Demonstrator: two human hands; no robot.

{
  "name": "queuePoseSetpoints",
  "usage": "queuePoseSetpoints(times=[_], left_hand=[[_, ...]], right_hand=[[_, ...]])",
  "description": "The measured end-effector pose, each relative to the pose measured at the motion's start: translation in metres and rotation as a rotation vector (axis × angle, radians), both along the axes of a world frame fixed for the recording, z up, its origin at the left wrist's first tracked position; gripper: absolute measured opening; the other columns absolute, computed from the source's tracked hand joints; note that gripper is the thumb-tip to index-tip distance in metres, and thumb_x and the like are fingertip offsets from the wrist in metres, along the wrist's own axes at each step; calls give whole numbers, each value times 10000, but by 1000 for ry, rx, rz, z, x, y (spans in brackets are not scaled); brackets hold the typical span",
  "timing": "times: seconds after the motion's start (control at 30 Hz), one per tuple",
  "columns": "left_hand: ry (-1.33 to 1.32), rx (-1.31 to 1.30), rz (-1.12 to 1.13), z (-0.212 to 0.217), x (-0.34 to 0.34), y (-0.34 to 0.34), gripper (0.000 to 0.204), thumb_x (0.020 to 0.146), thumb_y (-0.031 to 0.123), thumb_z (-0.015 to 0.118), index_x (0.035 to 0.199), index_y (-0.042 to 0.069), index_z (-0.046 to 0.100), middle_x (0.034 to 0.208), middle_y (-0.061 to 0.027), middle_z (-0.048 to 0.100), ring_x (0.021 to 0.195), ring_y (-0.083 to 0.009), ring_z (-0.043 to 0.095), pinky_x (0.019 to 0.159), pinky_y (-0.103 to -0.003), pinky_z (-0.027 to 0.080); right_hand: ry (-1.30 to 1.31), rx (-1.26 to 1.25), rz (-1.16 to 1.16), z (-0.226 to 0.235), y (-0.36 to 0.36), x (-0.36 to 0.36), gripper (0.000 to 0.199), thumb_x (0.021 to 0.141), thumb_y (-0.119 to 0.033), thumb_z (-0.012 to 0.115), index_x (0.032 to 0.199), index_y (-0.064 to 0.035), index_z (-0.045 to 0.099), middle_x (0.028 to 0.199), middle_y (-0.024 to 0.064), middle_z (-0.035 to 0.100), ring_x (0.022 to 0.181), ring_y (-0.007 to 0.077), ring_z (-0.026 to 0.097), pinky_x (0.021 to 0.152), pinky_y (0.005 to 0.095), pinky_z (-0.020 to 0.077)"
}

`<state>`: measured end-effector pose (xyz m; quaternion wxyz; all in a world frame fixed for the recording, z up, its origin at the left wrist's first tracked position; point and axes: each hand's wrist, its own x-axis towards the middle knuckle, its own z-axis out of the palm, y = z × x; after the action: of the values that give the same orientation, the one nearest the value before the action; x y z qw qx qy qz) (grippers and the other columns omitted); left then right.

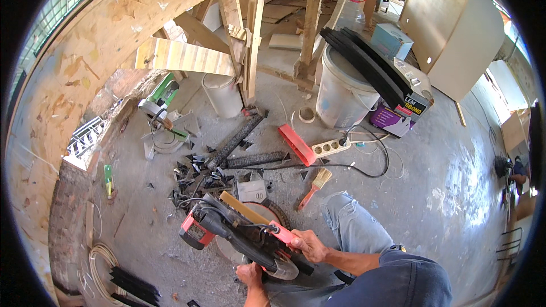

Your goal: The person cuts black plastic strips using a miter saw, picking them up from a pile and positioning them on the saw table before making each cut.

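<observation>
Saw: red-and-black mitre saw (242,233) on concrete floor (432,193), low centre, just in front of person's knee (352,224).
R hand (309,245): grip clamped round saw's red handle (281,232), fingers wrapped over top.
L hand (250,276): low by the blade guard (282,270), at saw base; fingers curled, can't tell if grip holds anything.
Workpiece: pale wood strip (243,207) lying across saw bed, angled up-left to down-right.
Offcuts: heap of small dark scraps (196,179) on floor just behind saw, w/ two long black strips (244,148) beyond.
Near: paintbrush (314,186) w/ orange handle, right of scraps; red bar (296,144) & white power strip (331,147) w/ black cable behind it.
Further back: white bucket (341,94) w/ bundle of black strips (367,62) leaning on it; smaller bucket (223,94) left; second saw, green (162,116), by brick wall.
Lower left: coil of pale cord (96,261), more black strips.
</observation>
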<state>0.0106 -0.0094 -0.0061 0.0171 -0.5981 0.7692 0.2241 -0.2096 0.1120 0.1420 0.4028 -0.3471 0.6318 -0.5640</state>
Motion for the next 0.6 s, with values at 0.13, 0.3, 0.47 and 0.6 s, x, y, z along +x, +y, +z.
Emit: queuePoseSetpoints(times=[0.13,0.3,0.47,0.6], left_hand=[[63,46,220,-3,-5,3,291,784,217,669,751,-71,689,783,-272,678,754,-412,692,690,-479,548],[-102,-118,6,-58,24,-2,210,749,230,712,702,26,721,718,-206,671,661,-363,686,594,-435,538],[-93,-180,-160,-58,25,-1,179,698,215,732,660,41,717,662,-166,658,608,-333,667,549,-424,515],[-110,-271,-329,-50,17,3,170,682,213,737,637,50,716,624,-144,650,591,-327,657,541,-428,511]], right_hand=[[38,-2,27,-10,3,-2,597,1011,-556,358,1013,5,560,739,79,539,659,189,520,608,332,431],[45,-19,66,-4,2,0,503,1052,-430,374,1181,25,546,781,141,566,684,267,568,655,377,472],[43,-107,-15,-11,3,0,675,993,-629,344,904,2,566,709,29,524,631,123,474,557,290,381],[18,-81,-3,-7,11,-4,659,999,-612,352,907,4,568,715,35,532,635,135,485,562,299,390]])
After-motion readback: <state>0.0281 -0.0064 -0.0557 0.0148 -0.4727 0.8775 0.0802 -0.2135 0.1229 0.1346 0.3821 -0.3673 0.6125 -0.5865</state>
